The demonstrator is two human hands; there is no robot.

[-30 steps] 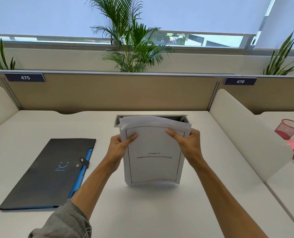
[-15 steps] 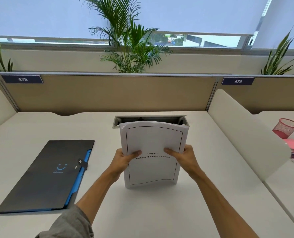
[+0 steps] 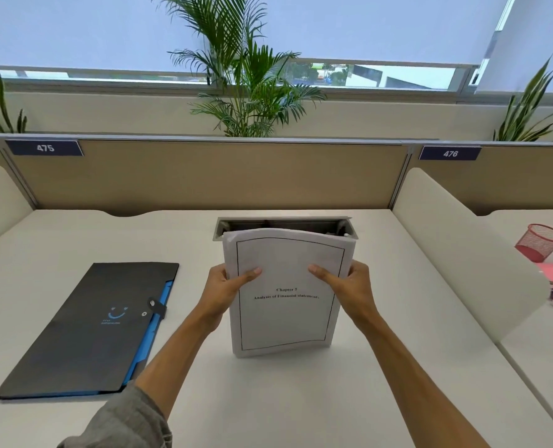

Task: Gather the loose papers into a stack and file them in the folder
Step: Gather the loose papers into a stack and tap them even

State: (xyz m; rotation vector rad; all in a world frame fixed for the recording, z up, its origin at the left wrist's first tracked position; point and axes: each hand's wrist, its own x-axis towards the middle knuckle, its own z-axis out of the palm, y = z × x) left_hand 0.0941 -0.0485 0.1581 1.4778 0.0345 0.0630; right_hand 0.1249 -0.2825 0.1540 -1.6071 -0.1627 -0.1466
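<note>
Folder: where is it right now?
Head view: the folder lies flat and closed on the desk, left of the upright paper stack and beside the left hand, untouched.

Both forearms are bare from elbow to wrist. The left arm wears a grey sleeve (image 3: 129, 421) of soft, creased fabric, pushed up near the elbow, its bunched cuff showing at the frame's lower edge. The hands carry no rings, watch or gloves; nails are short.

Palm plant (image 3: 246, 92) behind beige partition (image 3: 204, 176); red mesh cup (image 3: 539, 242) on neighbouring desk (right); labels 475, 476.
</note>
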